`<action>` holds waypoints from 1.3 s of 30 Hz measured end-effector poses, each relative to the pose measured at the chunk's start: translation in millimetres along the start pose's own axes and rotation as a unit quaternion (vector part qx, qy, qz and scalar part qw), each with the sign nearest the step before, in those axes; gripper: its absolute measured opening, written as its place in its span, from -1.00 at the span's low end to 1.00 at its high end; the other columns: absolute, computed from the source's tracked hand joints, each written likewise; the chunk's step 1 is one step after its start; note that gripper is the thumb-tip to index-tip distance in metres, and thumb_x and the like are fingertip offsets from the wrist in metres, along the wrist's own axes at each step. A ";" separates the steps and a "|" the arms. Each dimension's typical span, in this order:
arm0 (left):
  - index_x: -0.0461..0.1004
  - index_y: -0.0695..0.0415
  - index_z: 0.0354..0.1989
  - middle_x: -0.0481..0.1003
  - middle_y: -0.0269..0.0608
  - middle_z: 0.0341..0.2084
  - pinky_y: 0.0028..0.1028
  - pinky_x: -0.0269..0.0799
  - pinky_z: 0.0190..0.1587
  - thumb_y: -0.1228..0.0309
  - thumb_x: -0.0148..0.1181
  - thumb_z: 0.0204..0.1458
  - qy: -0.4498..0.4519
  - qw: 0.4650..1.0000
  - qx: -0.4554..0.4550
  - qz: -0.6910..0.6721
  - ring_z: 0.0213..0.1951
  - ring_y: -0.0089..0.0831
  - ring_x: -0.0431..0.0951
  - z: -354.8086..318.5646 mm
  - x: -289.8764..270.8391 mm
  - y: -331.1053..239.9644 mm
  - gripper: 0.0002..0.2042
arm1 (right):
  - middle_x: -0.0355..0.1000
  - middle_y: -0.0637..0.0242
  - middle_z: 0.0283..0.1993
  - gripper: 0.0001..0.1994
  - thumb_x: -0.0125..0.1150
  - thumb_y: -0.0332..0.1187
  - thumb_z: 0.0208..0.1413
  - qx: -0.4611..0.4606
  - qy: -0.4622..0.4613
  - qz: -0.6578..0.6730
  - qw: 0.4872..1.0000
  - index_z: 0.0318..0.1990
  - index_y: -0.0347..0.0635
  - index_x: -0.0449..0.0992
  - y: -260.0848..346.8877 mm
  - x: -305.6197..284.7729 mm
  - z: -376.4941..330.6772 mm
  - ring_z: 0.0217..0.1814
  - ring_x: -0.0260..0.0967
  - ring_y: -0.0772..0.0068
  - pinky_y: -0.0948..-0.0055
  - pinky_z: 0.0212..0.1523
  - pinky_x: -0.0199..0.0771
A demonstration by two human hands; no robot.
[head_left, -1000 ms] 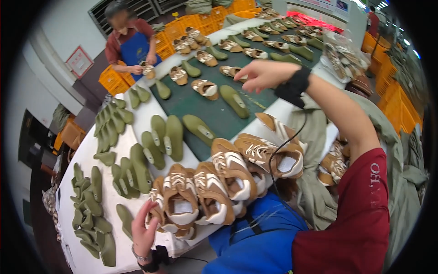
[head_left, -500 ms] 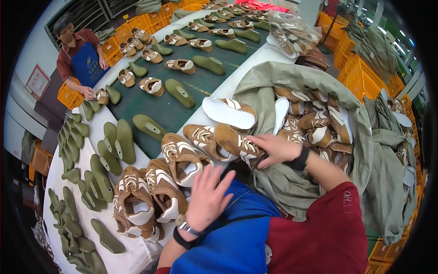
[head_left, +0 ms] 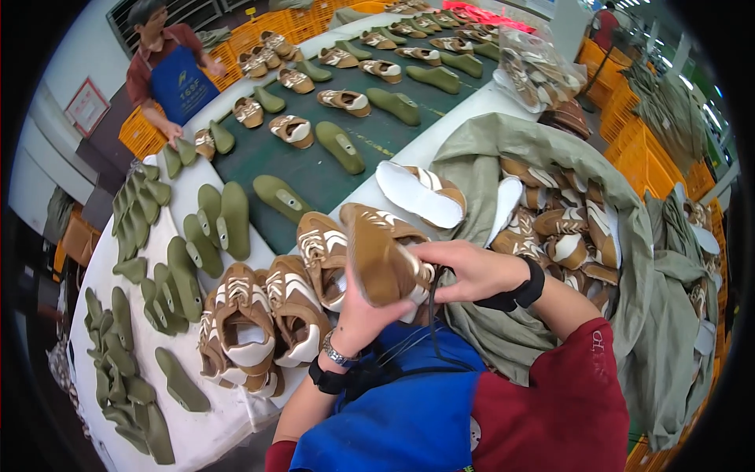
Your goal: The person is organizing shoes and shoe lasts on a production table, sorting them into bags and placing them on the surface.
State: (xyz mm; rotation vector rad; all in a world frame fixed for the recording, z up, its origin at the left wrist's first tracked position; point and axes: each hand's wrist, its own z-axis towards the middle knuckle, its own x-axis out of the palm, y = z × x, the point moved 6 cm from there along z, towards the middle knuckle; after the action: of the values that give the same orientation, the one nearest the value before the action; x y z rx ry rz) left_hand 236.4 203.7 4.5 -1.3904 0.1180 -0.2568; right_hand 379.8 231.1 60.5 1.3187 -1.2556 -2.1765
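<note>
A brown sneaker (head_left: 383,263) with white trim is held between my two hands in front of my apron, its brown toe tilted toward me. My left hand (head_left: 363,313) wraps round its near left side. My right hand (head_left: 470,271) grips its right side, thumb and fingers closed on it. A thin dark cord (head_left: 434,318) hangs beside my right fingers; where it starts is hidden. Just left of my hands several brown-and-white sneakers (head_left: 250,315) stand at the table's near edge. Another sneaker (head_left: 322,248) touches the group right behind my left hand.
Green shoe lasts (head_left: 181,279) crowd the white table edge (head_left: 212,377) at left. Sneakers and lasts stand in rows on the green belt (head_left: 244,173). A grey cloth sack (head_left: 480,145) full of sneakers is at right, a white-soled sneaker (head_left: 421,193) beside it. Across stands a co-worker (head_left: 177,75).
My left hand has come right from above the standing sneakers and closed on a sneaker. That sneaker has been lifted and turned between both hands. The co-worker's near hand now touches a last.
</note>
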 end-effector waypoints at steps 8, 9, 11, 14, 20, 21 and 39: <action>0.19 0.17 0.11 0.33 -0.16 0.01 -0.29 0.21 0.13 0.09 -0.03 0.08 -0.275 0.889 0.045 -0.364 0.05 -0.29 0.32 -15.0 -107.8 -36.5 -0.49 | 0.20 0.12 0.13 -0.29 0.21 -0.56 -0.26 -0.050 0.183 -0.061 0.980 0.19 -0.16 0.16 55.7 -35.0 6.7 0.18 0.13 0.12 0.30 0.17 0.12; 0.19 0.16 0.11 0.34 -0.16 0.00 -0.27 0.21 0.12 0.08 -0.04 0.08 -0.251 0.870 0.054 -0.421 0.03 -0.29 0.33 -17.1 -114.3 -37.7 -0.49 | 0.25 0.14 0.07 -0.35 0.18 -0.58 -0.24 -0.043 0.172 -0.123 0.976 0.15 -0.16 0.20 64.9 -40.2 12.1 0.10 0.20 0.12 0.29 0.07 0.22; 0.19 0.16 0.11 0.35 -0.16 -0.01 -0.26 0.21 0.12 0.06 -0.05 0.08 -0.228 0.847 0.068 -0.476 0.02 -0.29 0.34 -22.3 -122.5 -38.6 -0.48 | 0.37 0.17 -0.15 -0.55 0.13 -0.60 -0.19 -0.073 0.065 -0.280 0.955 -0.02 -0.23 0.36 79.2 -53.0 27.1 -0.10 0.32 0.14 0.32 -0.11 0.35; 0.17 0.16 0.13 0.33 -0.12 -0.01 -0.22 0.21 0.12 0.05 -0.06 0.08 -0.239 0.814 0.081 -0.524 -0.01 -0.27 0.35 -30.5 -122.0 -36.4 -0.46 | 0.42 0.23 -0.43 -0.74 0.03 -0.62 -0.10 -0.137 -0.120 -0.147 0.972 -0.18 -0.31 0.45 114.0 -83.2 50.9 -0.40 0.40 0.29 0.42 -0.33 0.42; -0.02 0.16 0.23 0.24 0.11 0.01 -0.14 0.16 0.12 -0.29 -0.21 -0.05 -0.059 0.745 0.065 -0.661 0.04 -0.08 0.29 -39.4 -96.8 -59.9 -0.17 | 0.44 0.26 -0.33 -0.73 0.19 -0.38 -0.07 -0.238 -0.075 -0.125 0.960 -0.18 -0.27 0.46 154.1 -39.2 98.2 -0.43 0.39 0.44 0.59 -0.42 0.37; -0.02 0.16 0.23 0.24 0.10 0.01 -0.13 0.18 0.11 -0.28 -0.23 -0.03 -0.056 0.771 0.080 -0.629 0.04 -0.09 0.29 -38.6 -96.8 -59.5 -0.18 | 0.43 0.27 -0.24 -0.66 0.28 -0.31 -0.13 -0.285 -0.033 -0.108 0.952 -0.16 -0.20 0.46 151.9 -7.8 98.8 -0.36 0.42 0.31 0.56 -0.43 0.41; 0.18 0.27 0.11 0.38 -0.02 -0.08 -0.38 0.23 0.09 0.49 0.01 0.02 -0.205 0.975 -0.025 -0.086 0.04 -0.32 0.34 -132.8 -157.1 -86.1 -0.57 | 0.43 0.07 -0.40 -0.71 0.23 -0.28 -0.16 0.000 0.048 -0.253 0.966 -0.28 -0.24 0.42 50.3 -23.1 179.8 -0.35 0.41 0.07 0.28 -0.36 0.38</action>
State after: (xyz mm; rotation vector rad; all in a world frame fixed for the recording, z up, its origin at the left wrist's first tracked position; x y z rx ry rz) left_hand 44.2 102.1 54.5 -1.4781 -0.3418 -0.1058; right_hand 234.4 311.2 149.1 1.8863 -0.9547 -2.3890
